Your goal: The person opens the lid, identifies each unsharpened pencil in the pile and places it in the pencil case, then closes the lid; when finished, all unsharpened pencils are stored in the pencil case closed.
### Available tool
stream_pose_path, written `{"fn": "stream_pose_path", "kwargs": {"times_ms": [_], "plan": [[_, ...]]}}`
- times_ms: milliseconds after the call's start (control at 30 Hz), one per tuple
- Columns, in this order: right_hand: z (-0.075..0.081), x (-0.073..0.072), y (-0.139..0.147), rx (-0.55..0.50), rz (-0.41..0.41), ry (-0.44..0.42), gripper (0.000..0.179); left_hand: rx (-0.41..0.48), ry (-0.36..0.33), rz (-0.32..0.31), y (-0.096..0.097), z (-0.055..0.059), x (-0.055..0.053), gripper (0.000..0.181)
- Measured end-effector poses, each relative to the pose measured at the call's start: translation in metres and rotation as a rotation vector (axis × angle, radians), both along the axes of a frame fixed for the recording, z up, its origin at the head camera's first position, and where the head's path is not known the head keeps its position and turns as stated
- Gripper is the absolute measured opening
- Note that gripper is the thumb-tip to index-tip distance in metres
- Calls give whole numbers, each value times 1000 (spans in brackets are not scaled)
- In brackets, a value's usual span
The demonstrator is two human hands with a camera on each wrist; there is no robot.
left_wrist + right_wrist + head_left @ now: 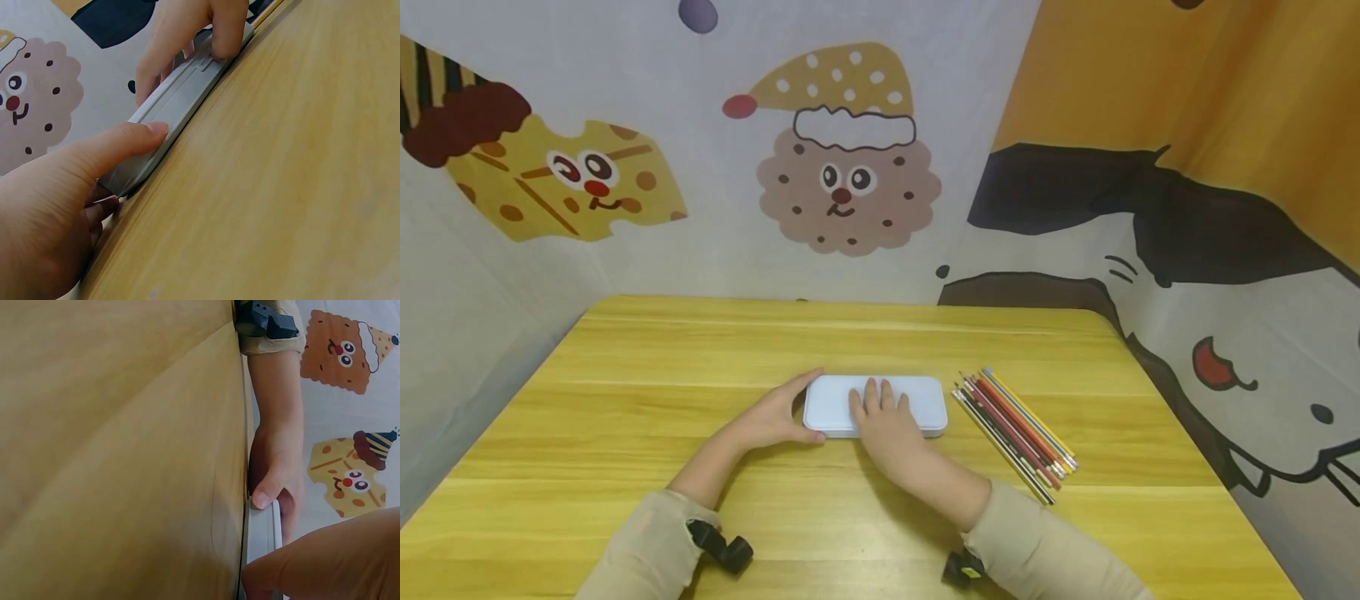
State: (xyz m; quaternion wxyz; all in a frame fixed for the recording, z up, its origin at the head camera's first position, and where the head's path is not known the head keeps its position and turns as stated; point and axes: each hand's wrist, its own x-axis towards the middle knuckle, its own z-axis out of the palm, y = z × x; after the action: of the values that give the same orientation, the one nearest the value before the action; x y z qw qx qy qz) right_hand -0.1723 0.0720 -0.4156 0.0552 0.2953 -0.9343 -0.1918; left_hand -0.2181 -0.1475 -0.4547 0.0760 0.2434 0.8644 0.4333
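A pale blue pencil case [927,398] with rounded corners lies on the table, its lid down. My left hand [767,417] grips its left end, the thumb along the front side and the fingers round the far side. On top of the lid rests my right hand [891,433], fingers spread and fairly straight. In the left wrist view, that hand's thumb [229,34] comes down over the front side beside a small latch [204,62]. The right wrist view shows the left thumb [262,497] against the case's end.
To the right of the case, several pencils [1015,433] in black, red, orange, yellow and blue lie side by side at a slant. The yellow wood-grain table [700,333] ends at a cloth backdrop [700,267] with cartoon figures. Black wrist cameras [722,546] sit at both sleeves.
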Motion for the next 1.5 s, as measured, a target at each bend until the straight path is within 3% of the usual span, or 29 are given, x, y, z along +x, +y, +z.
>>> {"fn": "stream_pose_path", "kwargs": {"times_ms": [267,433,533,667,867,1033,1300,1500], "plan": [[-2,3,1,70,48,109,52,-11,-1,-4,2,-1,0,110],[4,-1,3,-77,131,249,47,12,-9,-13,3,-2,0,108],[5,-1,4,-126,120,196,53,23,-12,-14,2,-2,1,108],[2,3,3,-42,72,99,55,24,-13,-4,1,-2,1,108],[1,5,-1,50,105,252,44,36,-11,0,1,-1,1,107],[0,5,-2,91,120,326,41,26,-8,-3,1,-1,1,108],[-3,9,-6,215,89,347,45,24,-5,-3,6,-1,3,106],[-6,9,-7,249,73,329,46,20,-14,0,9,-1,3,105]]}}
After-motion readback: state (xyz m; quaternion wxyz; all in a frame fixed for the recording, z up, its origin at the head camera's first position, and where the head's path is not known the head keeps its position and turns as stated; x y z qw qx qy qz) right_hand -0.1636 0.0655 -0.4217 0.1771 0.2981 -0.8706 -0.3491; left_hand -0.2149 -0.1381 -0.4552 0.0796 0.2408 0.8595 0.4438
